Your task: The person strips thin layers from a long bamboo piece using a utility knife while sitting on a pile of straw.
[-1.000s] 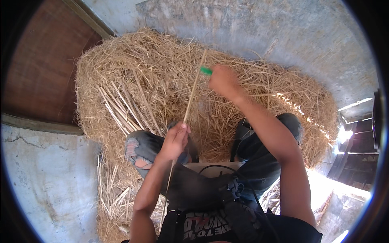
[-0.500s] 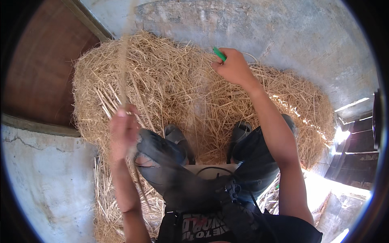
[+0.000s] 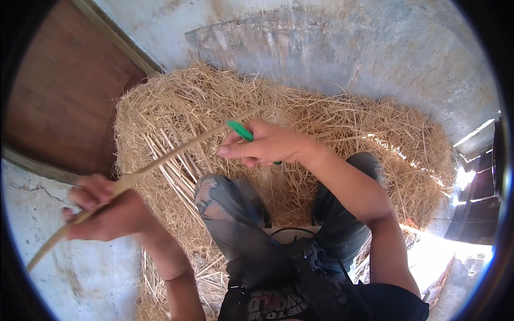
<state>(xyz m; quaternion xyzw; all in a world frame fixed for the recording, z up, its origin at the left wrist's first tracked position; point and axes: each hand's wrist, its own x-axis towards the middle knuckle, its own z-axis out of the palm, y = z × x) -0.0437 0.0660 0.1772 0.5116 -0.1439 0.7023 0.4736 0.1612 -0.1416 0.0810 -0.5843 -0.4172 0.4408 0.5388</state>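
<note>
My left hand (image 3: 115, 211) is at the left, closed around a long, flat tan strip (image 3: 176, 152) that looks like split bamboo. The strip slants from the lower left rim up past my right hand, and its far end lies over the straw. Near the middle, my right hand (image 3: 267, 142) grips a tool with a green ribbed handle (image 3: 240, 130). Most of that tool is hidden in the palm, so its kind does not show. The right thumb and fingertips are just below the strip; whether they touch it I cannot tell.
Loose straw (image 3: 225, 91) covers the ground around my feet. Several pale split sticks (image 3: 171, 163) lie on it beside my left knee. A worn concrete wall (image 3: 332, 48) curves behind, with a brown panel (image 3: 64, 85) at the left. Bright light enters at the right.
My left hand has moved left and outward, and the strip has swung from near upright to a slant. My right hand has come left and nearer, beside the strip, still gripping the green-handled tool.
</note>
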